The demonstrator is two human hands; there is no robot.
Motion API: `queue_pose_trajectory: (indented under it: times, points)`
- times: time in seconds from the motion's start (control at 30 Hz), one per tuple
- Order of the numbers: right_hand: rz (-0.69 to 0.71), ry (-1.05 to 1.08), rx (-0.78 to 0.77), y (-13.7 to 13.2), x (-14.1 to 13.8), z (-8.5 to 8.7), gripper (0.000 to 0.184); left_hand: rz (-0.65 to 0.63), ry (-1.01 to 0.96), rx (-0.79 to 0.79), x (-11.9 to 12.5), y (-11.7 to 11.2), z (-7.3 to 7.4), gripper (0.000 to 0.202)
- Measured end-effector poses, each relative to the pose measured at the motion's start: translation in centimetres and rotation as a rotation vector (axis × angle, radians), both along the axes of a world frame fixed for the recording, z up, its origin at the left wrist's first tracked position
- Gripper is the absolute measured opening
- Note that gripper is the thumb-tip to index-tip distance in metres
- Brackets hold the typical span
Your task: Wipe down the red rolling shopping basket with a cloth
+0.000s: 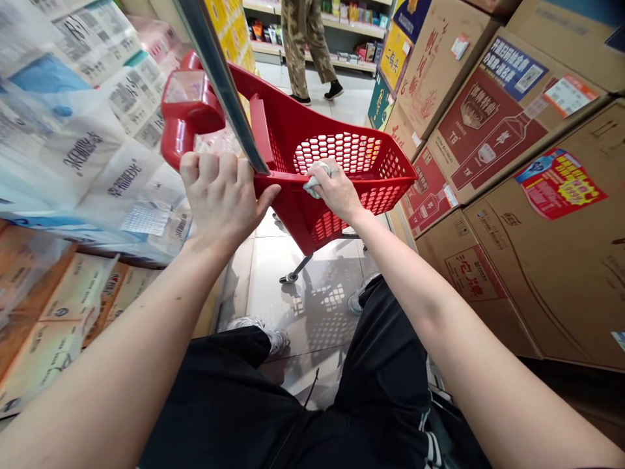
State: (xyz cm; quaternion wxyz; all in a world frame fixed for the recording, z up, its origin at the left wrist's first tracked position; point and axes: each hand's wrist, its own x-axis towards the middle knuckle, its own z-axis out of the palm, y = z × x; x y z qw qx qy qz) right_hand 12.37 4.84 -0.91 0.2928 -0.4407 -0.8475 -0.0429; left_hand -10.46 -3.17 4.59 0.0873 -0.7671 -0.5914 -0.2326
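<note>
Through the head camera I had a red plastic shopping cart in front of me, standing on the floor tiles of a narrow shop aisle, just ahead of the wearer's feet. Its sides were punched with a honeycomb of holes, and 1 caster on a metal leg showed beneath it.

The left hand was on the cart's near rim, its fingers curled tightly over the red plastic, with the thumb lying along the rim. The right hand sat just beside it on the same rim, its fingers closed around a crumpled white cloth, which was pressed against the plastic. Neither hand was open wide. A slim metal rail crossed the view just in front of the cart's far handle and ran down close to the left hand.

To the right of the cart stood a wall of stacked cardboard cartons printed with bottle pictures. To its left were plastic-wrapped bales, with tan cartons below them. Beyond the cart, another person in camouflage trousers stood by a shelf of packaged goods. Below the cart I could see the wearer's black shorts and white sneakers.
</note>
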Motion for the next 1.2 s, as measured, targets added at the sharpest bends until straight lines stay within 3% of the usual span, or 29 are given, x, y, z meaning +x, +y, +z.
queue_pose_trajectory:
  times: [0.2, 0.33, 0.5, 0.6, 0.77, 1.03, 1.13, 1.2]
  points:
    - [-0.137, -0.071, -0.055, 0.6, 5.7, -0.9, 0.028, -0.001, 0.016, 0.025, 0.1, 0.0, 0.2, 0.068]
    - [-0.276, -0.068, -0.068, -0.7, 7.2, -1.7, 0.033, 0.010, 0.011, 0.074, 0.5, -0.2, 0.2, 0.065]
    - [-0.421, 0.102, 0.015, -3.5, 4.8, -3.6, 0.040, 0.031, 0.008, 0.049, 0.5, -0.1, 0.1, 0.062]
    - [-0.384, 0.064, -0.076, -4.5, 2.3, -4.4, 0.040, 0.035, 0.003, 0.036, 0.4, 0.1, -0.1, 0.063]
    - [-0.517, -0.021, -0.161, -4.9, -0.9, -6.3, 0.040, 0.014, -0.026, 0.054, 0.6, 0.0, -0.6, 0.060]
    - [-0.302, 0.039, -0.144, -6.3, -3.1, -12.0, 0.033, -0.035, -0.143, 0.061, 1.2, -0.1, -0.1, 0.060]
    - [-0.266, 0.189, -0.127, -6.4, -3.7, -12.4, 0.026, -0.064, -0.215, 0.109, 1.3, 0.0, -0.2, 0.053]
    - [-0.213, 0.335, -0.108, -6.4, -4.2, -11.5, 0.023, -0.060, -0.221, 0.120, 1.3, 0.1, -0.3, 0.051]
